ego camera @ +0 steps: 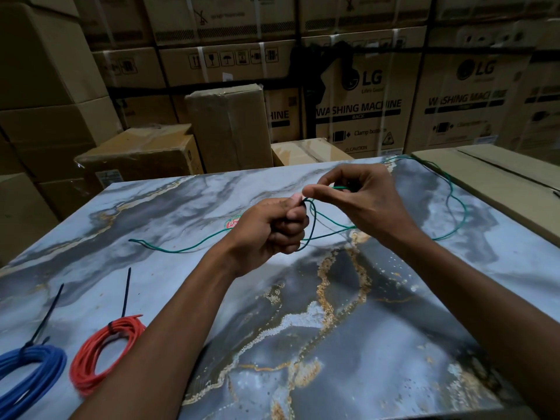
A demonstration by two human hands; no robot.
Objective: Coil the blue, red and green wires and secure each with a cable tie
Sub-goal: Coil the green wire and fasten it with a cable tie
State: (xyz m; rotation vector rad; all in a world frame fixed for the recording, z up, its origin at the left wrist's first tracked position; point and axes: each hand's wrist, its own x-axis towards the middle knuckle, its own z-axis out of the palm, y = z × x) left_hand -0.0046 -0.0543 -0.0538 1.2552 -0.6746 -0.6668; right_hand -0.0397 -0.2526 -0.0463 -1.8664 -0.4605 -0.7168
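Observation:
The green wire [178,249] trails loose over the marble-patterned table [348,313], one end at the left, the rest looping off to the far right. My left hand [269,228] grips the wire in a fist, with a small loop hanging below it. My right hand [360,198] pinches the wire just right of the left thumb. A blue coil [33,369] lies at the front left, bound with a black cable tie [45,316]. Beside it lies a red coil [106,350] with its own black tie [125,292].
Cardboard boxes [357,110] are stacked high behind the table. A flat carton [497,174] lies along the table's right edge. A small red and green sticker [231,223] shows on the table behind my left hand.

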